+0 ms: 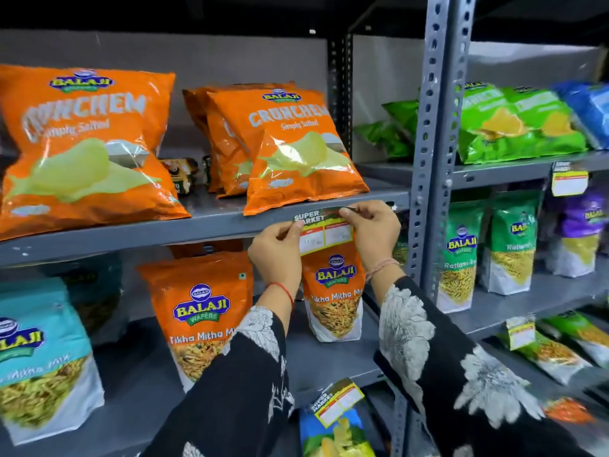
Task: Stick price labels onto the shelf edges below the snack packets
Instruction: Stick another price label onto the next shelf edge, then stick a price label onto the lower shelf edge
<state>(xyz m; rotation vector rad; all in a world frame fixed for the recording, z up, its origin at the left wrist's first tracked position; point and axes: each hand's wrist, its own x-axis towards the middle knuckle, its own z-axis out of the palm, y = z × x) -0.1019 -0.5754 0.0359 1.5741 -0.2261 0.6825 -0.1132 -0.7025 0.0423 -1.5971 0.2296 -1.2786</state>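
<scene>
Both hands pinch one price label (pixel 324 229) against the grey shelf edge (pixel 184 230): the left hand (pixel 276 255) grips its lower left corner, the right hand (pixel 370 232) its top right. Just above sits an orange chip packet (pixel 290 150) (the label's small print is unreadable, its right end covered by fingers).

Grey metal shelving, tiers bolted to a perforated upright (pixel 431 133). Left of that upright, upper tier (pixel 131 235) bearing orange Crunchem packets (pixel 290 150), with something small and dark behind, possibly another packet. Below, orange Tikha Mitha pouches (pixel 197 311) standing upright. Right of the upright, green packets (pixel 514 127) lying tilted.
</scene>
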